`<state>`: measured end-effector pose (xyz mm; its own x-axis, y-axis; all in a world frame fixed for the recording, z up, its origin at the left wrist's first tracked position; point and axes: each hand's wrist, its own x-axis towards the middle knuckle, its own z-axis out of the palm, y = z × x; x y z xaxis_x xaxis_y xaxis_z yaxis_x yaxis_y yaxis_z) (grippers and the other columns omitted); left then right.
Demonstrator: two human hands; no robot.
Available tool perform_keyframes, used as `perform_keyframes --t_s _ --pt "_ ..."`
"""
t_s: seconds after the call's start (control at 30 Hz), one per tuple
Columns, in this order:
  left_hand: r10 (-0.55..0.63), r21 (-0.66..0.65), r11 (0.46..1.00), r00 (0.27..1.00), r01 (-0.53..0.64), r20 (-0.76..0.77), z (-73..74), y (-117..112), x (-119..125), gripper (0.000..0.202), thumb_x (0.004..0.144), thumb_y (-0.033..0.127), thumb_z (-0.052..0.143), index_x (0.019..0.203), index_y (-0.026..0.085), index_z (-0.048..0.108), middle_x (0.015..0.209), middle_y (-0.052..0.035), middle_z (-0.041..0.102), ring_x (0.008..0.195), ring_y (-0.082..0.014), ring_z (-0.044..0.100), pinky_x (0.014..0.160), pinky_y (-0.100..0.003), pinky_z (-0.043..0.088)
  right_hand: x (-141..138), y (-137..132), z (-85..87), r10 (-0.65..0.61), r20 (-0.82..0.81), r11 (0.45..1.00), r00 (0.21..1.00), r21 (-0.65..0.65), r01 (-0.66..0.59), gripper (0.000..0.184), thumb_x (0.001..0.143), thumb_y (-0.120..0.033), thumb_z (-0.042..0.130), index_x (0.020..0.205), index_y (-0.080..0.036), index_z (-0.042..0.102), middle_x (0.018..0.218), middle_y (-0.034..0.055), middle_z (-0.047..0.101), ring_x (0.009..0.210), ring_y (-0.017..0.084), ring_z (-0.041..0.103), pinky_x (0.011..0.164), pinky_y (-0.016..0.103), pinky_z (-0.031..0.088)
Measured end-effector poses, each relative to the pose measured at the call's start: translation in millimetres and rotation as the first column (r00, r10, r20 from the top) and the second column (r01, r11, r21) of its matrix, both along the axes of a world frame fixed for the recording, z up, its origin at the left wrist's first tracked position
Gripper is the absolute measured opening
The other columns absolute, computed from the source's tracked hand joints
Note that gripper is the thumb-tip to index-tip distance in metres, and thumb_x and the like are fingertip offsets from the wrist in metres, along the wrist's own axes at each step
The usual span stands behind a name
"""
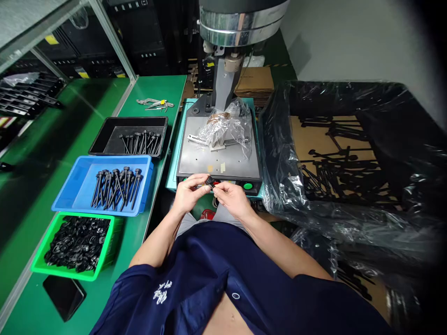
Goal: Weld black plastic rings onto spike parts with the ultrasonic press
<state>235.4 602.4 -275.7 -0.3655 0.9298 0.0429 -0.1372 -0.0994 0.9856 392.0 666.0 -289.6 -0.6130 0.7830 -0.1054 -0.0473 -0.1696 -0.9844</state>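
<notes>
In front of the machine's base plate, my two hands meet over a small black part. My left hand pinches it between thumb and fingers. My right hand is closed too, its thumb and forefinger pressed together at the part's right end; fingers hide most of it there. A green button and a red button sit on the machine's front panel just behind the hands.
On the green bench at left stand a black tray and a blue tray of black rods with knob-like heads, a green bin of small black parts, and a phone. At right, a plastic-lined box holds black rods. A press head hangs above.
</notes>
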Motion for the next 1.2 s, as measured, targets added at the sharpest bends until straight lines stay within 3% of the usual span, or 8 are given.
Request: perform_keyframes --t_s 0.17,0.4,0.5,0.57,0.67,0.73,0.9,1.2 --pt "0.101 0.131 0.988 0.986 -0.083 -0.135 -0.3 16.3 -0.5 0.025 0.071 0.031 0.081 0.094 0.022 0.076 0.106 -0.0089 0.072 0.101 -0.0244 0.066 0.094 -0.044 0.052 -9.2 3.9 2.6 -0.022 -0.077 0.998 0.997 -0.060 0.017 0.036 0.079 -0.053 0.071 0.082 -0.019 0.060 0.059 -0.0036 0.049 0.047 0.010 0.040 0.042 0.023 0.031" --pt "-0.011 0.131 0.989 0.919 0.067 -0.393 4.8 41.6 -0.6 0.024 0.077 0.032 0.076 0.099 0.024 0.076 0.113 -0.0097 0.065 0.105 -0.0238 0.063 0.096 -0.043 0.050 -10.1 38.0 12.7 0.056 -0.204 0.988 0.977 -0.127 -0.083 0.048 0.080 -0.054 0.071 0.113 -0.020 0.064 0.083 0.0032 0.062 0.067 0.016 0.057 0.058 0.029 0.050" --pt "0.026 0.069 0.998 0.977 -0.012 -0.210 -4.2 55.0 0.3 0.040 0.069 0.032 0.083 0.105 0.021 0.073 0.118 -0.0107 0.062 0.110 -0.0251 0.061 0.098 -0.042 0.049 -7.7 63.4 6.2 -0.042 -0.128 0.993 0.991 -0.112 0.028 0.051 0.073 -0.053 0.075 0.109 -0.018 0.066 0.088 0.0053 0.066 0.071 0.018 0.060 0.066 0.033 0.052" --pt "0.104 -0.073 0.993 0.989 -0.096 0.102 -10.8 71.6 -1.6 0.043 0.068 0.033 0.084 0.106 0.018 0.069 0.115 -0.0116 0.065 0.105 -0.0239 0.064 0.093 -0.039 0.052 -9.3 85.8 1.2 -0.155 -0.061 0.988 0.986 -0.031 0.153 0.052 0.068 -0.051 0.077 0.106 -0.017 0.066 0.096 0.0078 0.069 0.083 0.021 0.063 0.076 0.036 0.053" --pt "0.209 -0.327 0.945 0.803 -0.019 0.558 -14.5 106.7 -5.7 0.030 0.077 0.036 0.077 0.094 0.013 0.066 0.101 -0.0134 0.069 0.086 -0.0195 0.069 0.080 -0.031 0.057 -19.4 121.7 -5.3 -0.225 0.016 0.969 0.974 0.109 0.223 0.052 0.064 -0.048 0.077 0.102 -0.015 0.065 0.101 0.0105 0.069 0.093 0.024 0.064 0.084 0.038 0.052" --pt "0.242 -0.352 0.935 0.661 0.036 0.711 -10.9 130.7 -7.1 0.025 0.082 0.035 0.072 0.087 0.012 0.064 0.094 -0.0132 0.070 0.079 -0.0176 0.070 0.073 -0.027 0.058 -30.3 141.9 -9.2 -0.233 0.063 0.961 0.971 0.166 0.220 0.050 0.064 -0.046 0.074 0.102 -0.014 0.065 0.099 0.0112 0.070 0.090 0.023 0.065 0.082 0.037 0.053" --pt "0.324 -0.295 0.945 0.501 -0.139 0.803 8.0 161.7 -9.3 0.010 0.087 0.015 0.065 0.079 0.013 0.060 0.078 -0.0055 0.067 0.070 -0.0107 0.067 0.071 -0.020 0.058 -58.9 168.3 -10.5 -0.244 0.183 0.917 0.952 0.363 0.165 0.034 0.071 -0.031 0.070 0.099 -0.014 0.068 0.092 0.0089 0.071 0.082 0.021 0.066 0.081 0.037 0.052" --pt "0.291 -0.203 0.955 0.559 -0.214 0.776 33.6 170.7 -15.5 0.008 0.088 0.012 0.063 0.080 0.012 0.062 0.068 -0.0018 0.063 0.063 -0.0082 0.065 0.065 -0.015 0.056 -67.0 189.9 23.7 -0.330 0.145 0.710 0.933 0.689 0.144 0.026 0.081 -0.033 0.065 0.098 -0.013 0.070 0.086 0.0079 0.069 0.079 0.023 0.062 0.079 0.036 0.049"
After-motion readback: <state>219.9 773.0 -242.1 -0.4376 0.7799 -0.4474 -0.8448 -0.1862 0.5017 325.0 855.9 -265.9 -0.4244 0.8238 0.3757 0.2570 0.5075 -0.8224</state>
